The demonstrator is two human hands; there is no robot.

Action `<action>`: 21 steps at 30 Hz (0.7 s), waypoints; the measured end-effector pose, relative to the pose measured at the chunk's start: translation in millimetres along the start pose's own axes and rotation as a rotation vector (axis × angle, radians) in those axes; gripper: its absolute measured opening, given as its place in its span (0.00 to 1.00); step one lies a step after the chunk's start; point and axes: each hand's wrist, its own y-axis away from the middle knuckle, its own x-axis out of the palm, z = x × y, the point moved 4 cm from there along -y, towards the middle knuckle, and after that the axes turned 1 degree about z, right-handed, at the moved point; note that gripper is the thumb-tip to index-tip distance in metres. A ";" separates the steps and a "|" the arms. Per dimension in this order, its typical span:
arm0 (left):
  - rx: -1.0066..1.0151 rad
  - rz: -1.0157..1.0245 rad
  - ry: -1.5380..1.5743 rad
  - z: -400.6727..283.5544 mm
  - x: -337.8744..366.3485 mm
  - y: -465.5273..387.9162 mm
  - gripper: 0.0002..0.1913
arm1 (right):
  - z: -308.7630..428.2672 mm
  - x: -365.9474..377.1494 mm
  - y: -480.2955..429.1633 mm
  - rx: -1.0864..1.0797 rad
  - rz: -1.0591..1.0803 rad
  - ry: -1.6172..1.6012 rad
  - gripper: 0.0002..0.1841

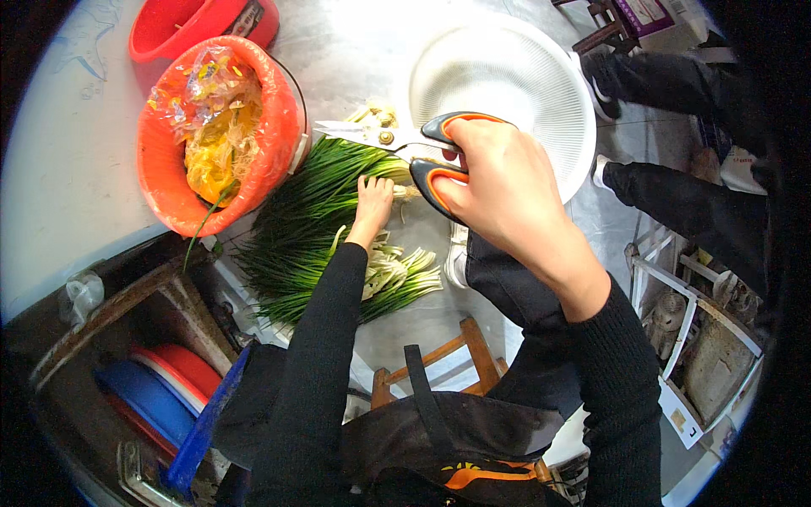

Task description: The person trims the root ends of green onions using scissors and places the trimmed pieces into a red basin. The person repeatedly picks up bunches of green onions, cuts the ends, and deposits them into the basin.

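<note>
My right hand grips scissors by their black-and-orange handles. The blades are parted slightly and point left, above the greens. My left hand is lower, its fingers curled over a bunch of chives near the pale root ends. Dark leaves fan out to the left, while whitish stalks and roots face right. Closer to me lies another pile of chives, partly hidden behind my left forearm. Pale stalk ends show beyond the blades. Beneath my left hand, the exact grasp is partly hidden.
A red bucket lined with a plastic bag holds scraps at the left, beside another red tub. A white colander stands at the back right. A wooden stool is near my legs. Another person's legs are at right.
</note>
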 end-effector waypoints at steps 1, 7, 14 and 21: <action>0.015 0.019 -0.064 -2.5 -3.8 1.8 0.09 | -1.1 0.7 -0.6 0.006 0.000 0.009 0.10; 0.051 0.039 0.063 -5.1 -85.3 7.7 0.22 | -7.7 -0.7 -3.4 0.033 -0.031 0.011 0.11; 0.019 -0.121 0.333 -21.4 -281.6 64.2 0.19 | -5.7 14.3 -11.0 0.079 0.020 0.026 0.14; -0.237 -0.771 1.007 -14.2 -441.9 148.4 0.17 | 49.0 52.2 -20.4 0.008 0.040 -0.157 0.22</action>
